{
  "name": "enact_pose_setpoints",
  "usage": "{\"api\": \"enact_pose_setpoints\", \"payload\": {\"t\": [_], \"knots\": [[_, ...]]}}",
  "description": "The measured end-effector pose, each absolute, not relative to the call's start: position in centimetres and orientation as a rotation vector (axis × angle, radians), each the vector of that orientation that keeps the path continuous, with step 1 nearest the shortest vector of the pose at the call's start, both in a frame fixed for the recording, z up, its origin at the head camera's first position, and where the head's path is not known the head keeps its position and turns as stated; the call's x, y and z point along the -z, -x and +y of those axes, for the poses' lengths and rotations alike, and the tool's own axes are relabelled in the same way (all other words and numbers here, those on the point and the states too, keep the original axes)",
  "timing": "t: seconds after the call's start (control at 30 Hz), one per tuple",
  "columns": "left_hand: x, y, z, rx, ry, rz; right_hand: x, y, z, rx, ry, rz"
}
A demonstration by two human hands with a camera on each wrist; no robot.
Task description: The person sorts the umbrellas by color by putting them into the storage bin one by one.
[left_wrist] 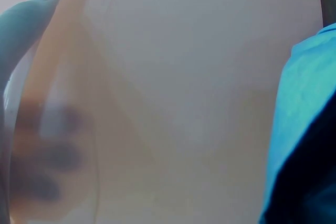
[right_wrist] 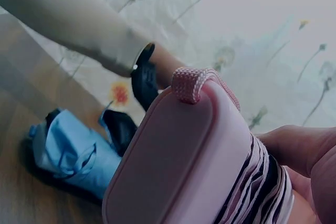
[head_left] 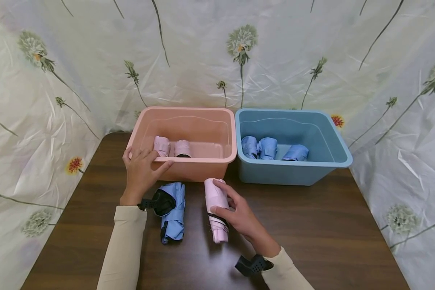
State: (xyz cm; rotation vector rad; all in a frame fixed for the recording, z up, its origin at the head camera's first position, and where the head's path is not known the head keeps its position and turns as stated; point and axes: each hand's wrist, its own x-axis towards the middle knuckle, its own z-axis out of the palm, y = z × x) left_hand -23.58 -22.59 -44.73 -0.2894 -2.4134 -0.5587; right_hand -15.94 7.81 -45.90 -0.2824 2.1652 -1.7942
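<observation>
My right hand [head_left: 239, 210] grips a folded pink compact umbrella [head_left: 215, 194], thumb on one side and fingers on the other, over the table in front of the bins. Its flat pink handle end with a woven wrist strap [right_wrist: 186, 85] fills the middle of the right wrist view. My left hand [head_left: 141, 171] holds the near left rim of the salmon-pink bin [head_left: 197, 172]; through the bin's wall its fingers show as dark shapes in the left wrist view. Beneath the left wrist lies a folded blue umbrella [head_left: 177, 209], partly covered by the black wrist camera.
Two rolled pink umbrellas [head_left: 162, 146] lie inside the salmon-pink bin. To its right stands a blue bin [head_left: 275, 174] containing three blue umbrellas [head_left: 267, 148]. Both bins sit at the back of the brown wooden table [head_left: 304, 241], before a flower-patterned curtain [head_left: 188, 52].
</observation>
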Motion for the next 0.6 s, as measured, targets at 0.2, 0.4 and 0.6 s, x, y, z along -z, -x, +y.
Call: {"api": "enact_pose_setpoints", "payload": {"t": [0.2,0.4,0.6], "knots": [[44.8,23.6,-22.6,0.561,0.29,-2.413,44.3,15.7,7.7,1.806,0.279,2.126],[44.8,23.6,-22.7,0.558,0.291,-2.407,43.4,15.5,7.5,1.827,0.357,2.114],[44.7,23.5,-22.7,0.554,0.287,-2.42,42.7,15.7,7.2,1.879,0.465,2.098]]}}
